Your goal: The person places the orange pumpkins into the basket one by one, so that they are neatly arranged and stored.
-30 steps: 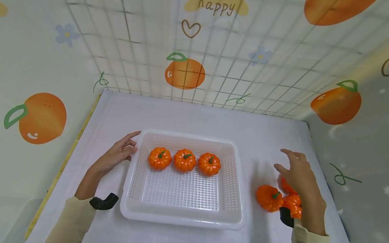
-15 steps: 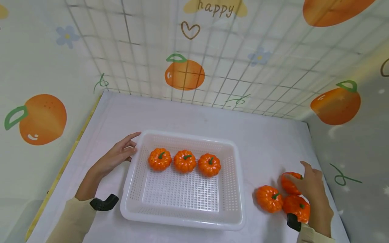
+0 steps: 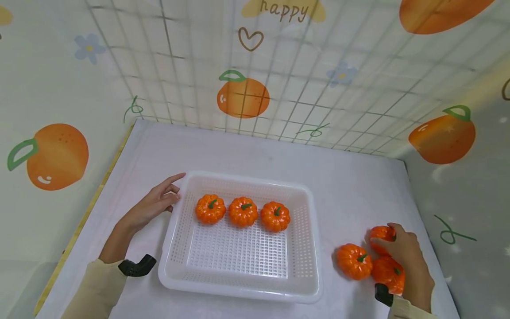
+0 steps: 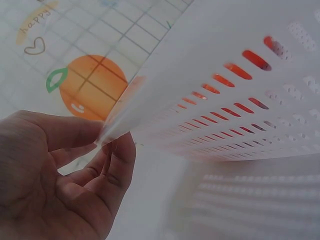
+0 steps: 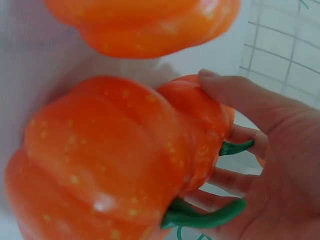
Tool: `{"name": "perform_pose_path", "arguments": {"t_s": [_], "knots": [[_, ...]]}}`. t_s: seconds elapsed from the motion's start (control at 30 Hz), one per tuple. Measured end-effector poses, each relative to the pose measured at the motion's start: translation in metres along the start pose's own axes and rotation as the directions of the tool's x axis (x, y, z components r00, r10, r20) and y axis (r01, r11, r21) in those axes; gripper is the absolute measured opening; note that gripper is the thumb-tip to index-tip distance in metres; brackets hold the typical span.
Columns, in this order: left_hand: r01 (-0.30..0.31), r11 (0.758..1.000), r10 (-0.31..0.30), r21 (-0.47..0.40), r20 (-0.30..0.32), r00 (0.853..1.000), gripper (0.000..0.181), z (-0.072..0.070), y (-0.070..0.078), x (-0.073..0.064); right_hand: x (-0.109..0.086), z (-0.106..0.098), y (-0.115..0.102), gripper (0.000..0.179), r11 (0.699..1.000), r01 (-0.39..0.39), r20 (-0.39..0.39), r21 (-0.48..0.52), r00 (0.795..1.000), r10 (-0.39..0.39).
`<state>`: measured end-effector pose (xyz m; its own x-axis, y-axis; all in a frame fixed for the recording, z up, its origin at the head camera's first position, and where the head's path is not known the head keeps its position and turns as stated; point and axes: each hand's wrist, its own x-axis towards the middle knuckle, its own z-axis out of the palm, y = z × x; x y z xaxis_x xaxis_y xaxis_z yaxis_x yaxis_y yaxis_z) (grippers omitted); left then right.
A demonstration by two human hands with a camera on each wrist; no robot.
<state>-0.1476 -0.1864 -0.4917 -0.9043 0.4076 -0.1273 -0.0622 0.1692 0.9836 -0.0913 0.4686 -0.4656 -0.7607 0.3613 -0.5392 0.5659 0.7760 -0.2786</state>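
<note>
Cupping the far pumpkin point(image 3: 380, 231) on the tabletop point(image 3: 263, 146), right of the white basket point(image 3: 239, 291), my right hand point(image 3: 409, 249) has its thumb one side and fingers the other, and from my remote seat I see the left hand point(image 3: 156, 198) pinching the basket's rim; I'd squeeze evenly and lift straight up, to spare the nearer pumpkin point(image 3: 386, 270) and the basket-side pumpkin point(image 3: 352, 261) close by a knock; lovely thing, glossy orange, plump and ribbed, green stem turned towards the palm
</note>
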Motion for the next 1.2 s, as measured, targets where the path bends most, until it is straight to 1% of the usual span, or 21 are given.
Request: {"name": "perform_pose_path", "arguments": {"t_s": [0.17,0.3,0.4,0.67,0.8,1.03,1.2], "knots": [[0.005,1.0,-0.005,-0.009,0.002,1.0,0.061,0.0,0.001,0.0,-0.001,0.0,0.001,0.104,0.999,0.032,-0.003,-0.021,0.999,-0.032],[0.017,1.0,-0.017,-0.012,-0.001,1.0,0.061,0.0,0.002,0.0,-0.002,0.0,0.0,0.102,0.999,0.042,0.002,-0.034,0.999,-0.042],[0.021,1.0,-0.021,-0.014,-0.003,1.0,0.061,0.0,0.002,0.0,-0.002,0.0,-0.001,0.103,0.999,0.036,-0.001,-0.029,0.999,-0.036],[0.002,1.0,-0.002,-0.013,0.008,1.0,0.061,-0.001,-0.001,0.001,-0.002,0.001,-0.004,0.105,1.0,0.011,-0.023,-0.007,1.0,-0.011],[0.003,1.0,-0.003,-0.014,0.01,1.0,0.06,-0.001,0.0,0.001,-0.005,-0.001,-0.011,0.103,1.0,0.006,-0.052,-0.002,0.999,-0.007],[0.005,1.0,-0.005,-0.009,0.002,1.0,0.06,-0.001,0.002,0.001,-0.018,-0.005,-0.031,0.095,0.996,0.08,-0.123,-0.035,0.989,-0.084],[0.005,1.0,-0.005,-0.006,0.003,1.0,0.06,-0.001,0.002,0.0,-0.025,-0.004,-0.045,0.093,0.993,0.11,-0.157,-0.046,0.981,-0.116]]}}
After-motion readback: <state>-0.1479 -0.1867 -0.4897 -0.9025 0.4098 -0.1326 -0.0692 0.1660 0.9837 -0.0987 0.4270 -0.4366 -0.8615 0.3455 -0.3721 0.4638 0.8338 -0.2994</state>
